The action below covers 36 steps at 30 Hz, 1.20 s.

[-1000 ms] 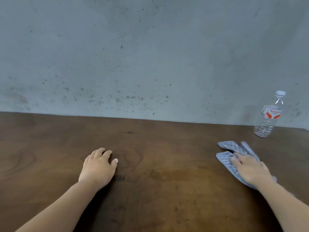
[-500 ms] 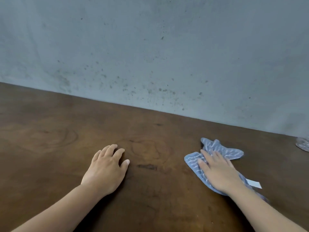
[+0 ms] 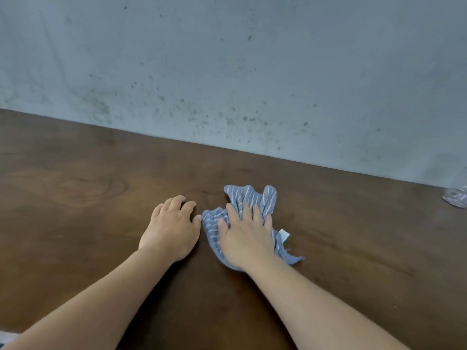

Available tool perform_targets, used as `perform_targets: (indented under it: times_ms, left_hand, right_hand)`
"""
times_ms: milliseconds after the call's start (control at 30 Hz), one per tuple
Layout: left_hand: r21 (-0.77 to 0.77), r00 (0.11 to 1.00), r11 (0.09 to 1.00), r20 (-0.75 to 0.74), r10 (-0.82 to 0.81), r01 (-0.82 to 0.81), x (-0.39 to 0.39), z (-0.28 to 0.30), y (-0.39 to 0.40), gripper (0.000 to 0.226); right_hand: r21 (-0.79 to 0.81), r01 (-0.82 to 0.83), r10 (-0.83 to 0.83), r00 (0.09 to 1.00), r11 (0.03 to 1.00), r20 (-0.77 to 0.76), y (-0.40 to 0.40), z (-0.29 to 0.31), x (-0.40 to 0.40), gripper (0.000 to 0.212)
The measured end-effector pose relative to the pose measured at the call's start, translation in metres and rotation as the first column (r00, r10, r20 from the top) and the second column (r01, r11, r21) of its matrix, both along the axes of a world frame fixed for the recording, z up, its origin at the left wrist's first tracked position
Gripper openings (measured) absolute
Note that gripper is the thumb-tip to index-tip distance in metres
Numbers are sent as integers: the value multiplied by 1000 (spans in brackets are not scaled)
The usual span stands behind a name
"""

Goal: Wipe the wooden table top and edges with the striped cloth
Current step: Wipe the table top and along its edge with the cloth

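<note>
A dark brown wooden table (image 3: 101, 223) fills the lower half of the view. On it lies the blue cloth with white stripes (image 3: 249, 197), crumpled, with a small white tag at its right side. My right hand (image 3: 246, 238) presses flat on the cloth, fingers spread, covering its middle. My left hand (image 3: 170, 228) rests palm down on the bare wood just left of the cloth, its thumb almost touching the cloth's left edge. It holds nothing.
A stained grey concrete wall (image 3: 227, 72) rises along the table's far edge. The base of a clear plastic bottle (image 3: 456, 199) shows at the right edge of the view, on the table near the wall.
My right hand has slid the cloth leftward across the table until it lies beside my left hand. The view has turned left, so the bottle has slipped to the right edge.
</note>
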<state>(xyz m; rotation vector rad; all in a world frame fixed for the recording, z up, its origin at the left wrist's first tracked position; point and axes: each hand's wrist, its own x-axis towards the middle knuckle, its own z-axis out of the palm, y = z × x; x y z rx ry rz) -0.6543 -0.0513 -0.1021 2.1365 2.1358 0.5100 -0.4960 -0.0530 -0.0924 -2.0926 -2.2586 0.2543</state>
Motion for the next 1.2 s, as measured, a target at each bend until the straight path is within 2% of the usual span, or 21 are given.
perform_targets:
  times_ms: [133,267,367,433,500,567,633,667,733,833,933,1033,1133,1200]
  left_hand:
    - [16,1000,1000,-3,-3,3,-1,2,0,47]
    - [57,999,998,36,16,-18,8,3,-17,44]
    - [56,998,997,28,-57,56,35,6,-43,49]
    - [39,993,992,16,-121,120,58,5,-65,53]
    - [31,987,986,-18,-163,163,73,-3,-84,61]
    - [8,985,986,-46,-164,164,80,-5,-95,75]
    - [18,983,985,-69,-170,172,81,-6,-95,70]
    - [24,982,984,-73,-176,178,81,-8,-94,63]
    - [47,983,983,-57,-176,179,81,-6,-95,58]
    - [23,984,986,-65,-164,166,83,0,-100,56]
    - [26,985,985,-47,-167,168,86,-1,-99,55]
    - [26,989,989,-35,-147,148,85,0,-97,54]
    - [10,995,996,-39,-93,94,94,2,-97,53]
    - [9,998,999,-37,-45,45,112,5,-100,54]
  right_hand:
    - [-34,-69,70,997,997,36,-81,3,-16,57]
    - [-7,-144,144,990,990,0,-103,4,-4,54]
    - [11,-128,129,991,992,-35,-109,4,40,55]
    - [27,-34,35,999,999,-32,-114,3,89,62]
    - [70,136,-135,991,988,-14,-119,1,150,67]
    - [88,338,-338,941,937,-17,-124,-3,216,58]
    - [80,465,-468,883,882,38,-126,-6,264,65]
    - [83,492,-498,864,866,70,-124,-7,275,69]
    - [96,575,-581,813,813,51,-115,-9,275,62]
    - [139,643,-652,758,753,19,-95,-10,233,60]
    - [178,537,-542,840,824,-26,-80,-8,165,60]
    - [173,236,-227,971,956,-70,-92,-2,94,61]
    - [119,-35,40,999,992,-33,-116,0,92,57]
    - [118,-88,91,996,989,-20,-129,1,121,57]
